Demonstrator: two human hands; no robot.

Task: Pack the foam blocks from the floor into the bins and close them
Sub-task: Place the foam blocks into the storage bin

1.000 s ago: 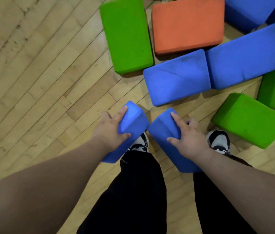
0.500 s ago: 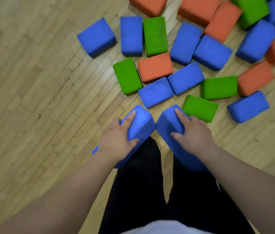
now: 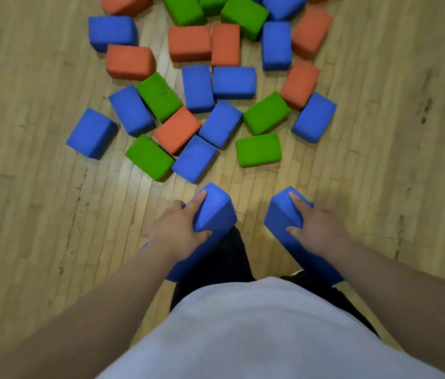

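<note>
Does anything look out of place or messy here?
Blue, orange and green foam blocks lie scattered at all angles on the wood floor; no bin shows. The left hand grips a blue block, the right hand another. Nothing looks damaged.

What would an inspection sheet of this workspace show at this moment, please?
Surface: wooden floor, dark scuffs.
Job's things: blue, orange and green foam blocks scattered ahead; no bins in view.
Clutter: nothing seen.
Grippers: left hand grips the left blue block; right hand grips the right blue block.
Cables: nothing seen.
Surroundings: wearer's white shirt and dark trousers.
</note>
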